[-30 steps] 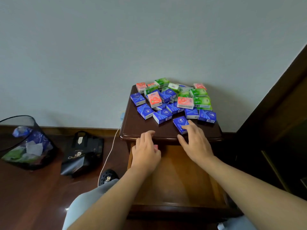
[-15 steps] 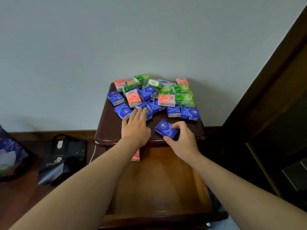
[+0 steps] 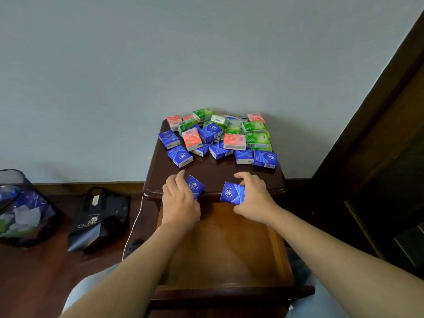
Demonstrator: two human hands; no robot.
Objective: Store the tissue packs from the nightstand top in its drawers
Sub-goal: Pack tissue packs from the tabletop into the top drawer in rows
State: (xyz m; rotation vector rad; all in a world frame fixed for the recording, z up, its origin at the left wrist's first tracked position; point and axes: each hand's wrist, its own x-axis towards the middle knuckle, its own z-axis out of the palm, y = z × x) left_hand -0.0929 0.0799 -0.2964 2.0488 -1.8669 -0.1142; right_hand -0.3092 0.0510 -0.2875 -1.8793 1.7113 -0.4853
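**Two blue packs in hand, above the open drawer**

Left hand (image 3: 180,203): fingers curled round a blue tissue pack (image 3: 195,186), held at the front lip of the nightstand top (image 3: 206,173). Right hand (image 3: 253,198): thumb and fingers pinching a second blue pack (image 3: 232,193), tilted, just past the edge and over the open drawer (image 3: 220,244). Both hands closed on their loads, neither free.

Still heaped at the back of the top, against the wall: the pile of tissue packs (image 3: 220,136), blue, green and pink, some overlapping, some lying flat in the front row. Most of the job apparently left to do. Drawer floor mostly bare wood where visible; far end hidden behind the hands.

On handling, by the look: small film-wrapped packs, probably very light, soft and squashy rather than stiff, nothing breakable. Glossy wrap likely a little slick, so best pinched across the two broad faces or the short sides, not by a corner. Light enough to be dropped in rather than placed.

Beside the nightstand: a dark bag (image 3: 101,216) and a mesh bin (image 3: 20,207) on the floor.
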